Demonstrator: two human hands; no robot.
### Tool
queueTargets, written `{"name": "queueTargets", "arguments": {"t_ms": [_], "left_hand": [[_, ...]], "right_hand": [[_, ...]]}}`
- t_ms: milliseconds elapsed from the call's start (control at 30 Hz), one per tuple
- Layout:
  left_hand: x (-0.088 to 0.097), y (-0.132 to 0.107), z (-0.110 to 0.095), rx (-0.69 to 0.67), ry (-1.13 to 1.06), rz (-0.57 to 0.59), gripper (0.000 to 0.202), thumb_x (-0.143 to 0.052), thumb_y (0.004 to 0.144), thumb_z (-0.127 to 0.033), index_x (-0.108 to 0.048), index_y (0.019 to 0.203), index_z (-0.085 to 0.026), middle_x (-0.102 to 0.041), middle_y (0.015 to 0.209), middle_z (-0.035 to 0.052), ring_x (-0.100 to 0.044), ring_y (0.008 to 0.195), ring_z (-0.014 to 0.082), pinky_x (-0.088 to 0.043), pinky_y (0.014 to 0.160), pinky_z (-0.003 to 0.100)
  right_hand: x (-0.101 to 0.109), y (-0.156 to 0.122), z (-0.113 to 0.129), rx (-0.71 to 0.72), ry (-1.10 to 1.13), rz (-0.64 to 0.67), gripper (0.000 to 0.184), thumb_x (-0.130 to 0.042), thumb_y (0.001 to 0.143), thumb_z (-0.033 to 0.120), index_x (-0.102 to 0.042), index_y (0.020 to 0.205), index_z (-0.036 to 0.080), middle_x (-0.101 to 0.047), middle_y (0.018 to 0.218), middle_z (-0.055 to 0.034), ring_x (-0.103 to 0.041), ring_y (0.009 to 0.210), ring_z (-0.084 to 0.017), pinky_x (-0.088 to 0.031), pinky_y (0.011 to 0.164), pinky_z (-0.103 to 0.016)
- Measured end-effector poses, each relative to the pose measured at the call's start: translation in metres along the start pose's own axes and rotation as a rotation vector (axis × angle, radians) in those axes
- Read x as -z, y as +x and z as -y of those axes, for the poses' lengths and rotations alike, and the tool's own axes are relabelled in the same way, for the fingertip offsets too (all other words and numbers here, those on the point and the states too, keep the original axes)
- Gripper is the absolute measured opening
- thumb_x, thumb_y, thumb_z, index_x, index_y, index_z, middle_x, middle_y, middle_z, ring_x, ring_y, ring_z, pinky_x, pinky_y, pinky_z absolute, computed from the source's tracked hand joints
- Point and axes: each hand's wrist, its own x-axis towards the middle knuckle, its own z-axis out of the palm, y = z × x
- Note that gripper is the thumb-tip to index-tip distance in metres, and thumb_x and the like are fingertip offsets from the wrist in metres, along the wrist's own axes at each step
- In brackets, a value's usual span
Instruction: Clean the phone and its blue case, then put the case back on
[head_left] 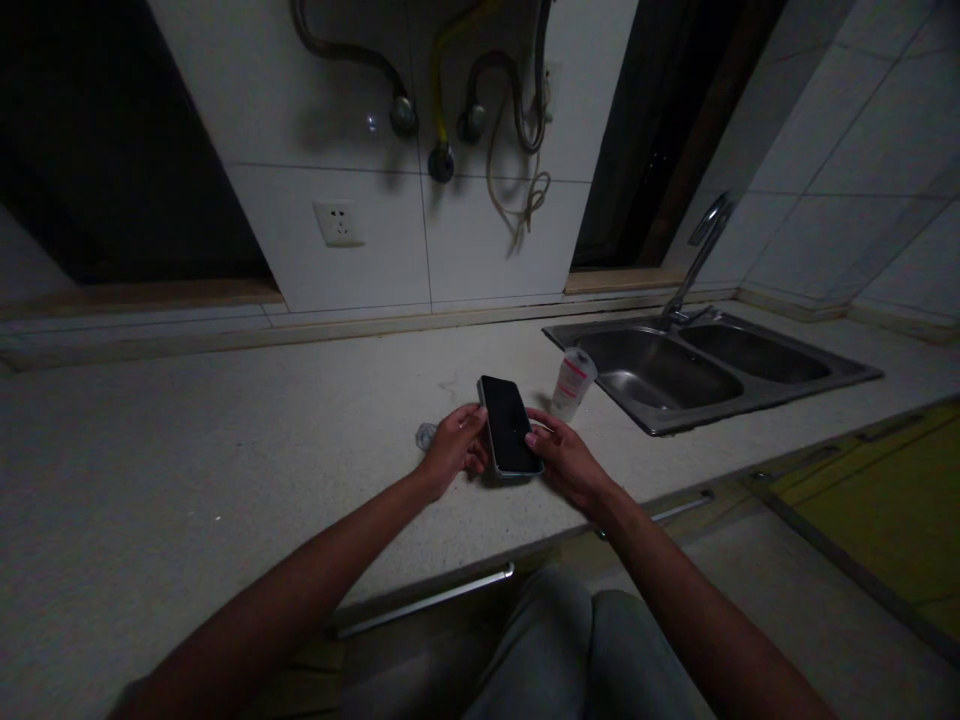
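Note:
A smartphone with a dark screen is held up between my two hands, tilted above the counter. My left hand grips its left edge, thumb on the side near the upper part. On the right edge, my right hand closes around the phone, with its thumb on the front of the screen. A small greyish crumpled object lies just left of my left hand; its kind is unclear. Behind my right hand stands a translucent plastic cup with pink-red markings.
The pale speckled countertop runs along the tiled wall. At the right is a double steel sink with a tall faucet. A wall socket and hanging hoses are at the back. Drawer handles line the front.

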Motion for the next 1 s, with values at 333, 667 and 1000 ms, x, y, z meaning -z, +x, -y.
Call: {"name": "queueTargets", "arguments": {"t_ms": [333, 667, 1000], "left_hand": [[0.01, 0.003, 0.0, 0.046, -0.093, 0.11, 0.045, -0.081, 0.071, -0.049, -0.069, 0.089, -0.009, -0.067, 0.071, 0.0063, -0.061, 0.06, 0.0127, -0.054, 0.055, 0.025], [0.008, 0.0, 0.0, 0.056, -0.054, 0.036, 0.044, -0.082, 0.068, -0.046, -0.069, 0.086, -0.008, -0.069, 0.074, 0.0083, -0.062, 0.064, 0.0139, -0.053, 0.061, 0.027], [0.004, -0.002, 0.005, -0.004, -0.023, -0.062, 0.04, -0.079, 0.068, -0.045, -0.068, 0.081, -0.009, -0.068, 0.073, 0.0071, -0.062, 0.064, 0.0147, -0.053, 0.059, 0.028]], "right_hand": [[-0.004, -0.002, 0.0, 0.006, -0.02, -0.005, 0.054, -0.088, 0.067, 0.032, -0.065, 0.115, 0.025, -0.074, 0.1, -0.0012, -0.069, 0.092, -0.016, -0.052, 0.089, -0.03], [-0.008, -0.007, 0.003, -0.004, -0.102, 0.022, 0.065, -0.088, 0.062, 0.025, -0.06, 0.121, 0.026, -0.073, 0.11, -0.0045, -0.07, 0.093, -0.02, -0.054, 0.089, -0.038], [-0.009, -0.005, 0.0, -0.004, -0.112, 0.04, 0.06, -0.088, 0.063, 0.025, -0.062, 0.117, 0.022, -0.074, 0.106, -0.0046, -0.07, 0.092, -0.021, -0.055, 0.09, -0.039]]}}
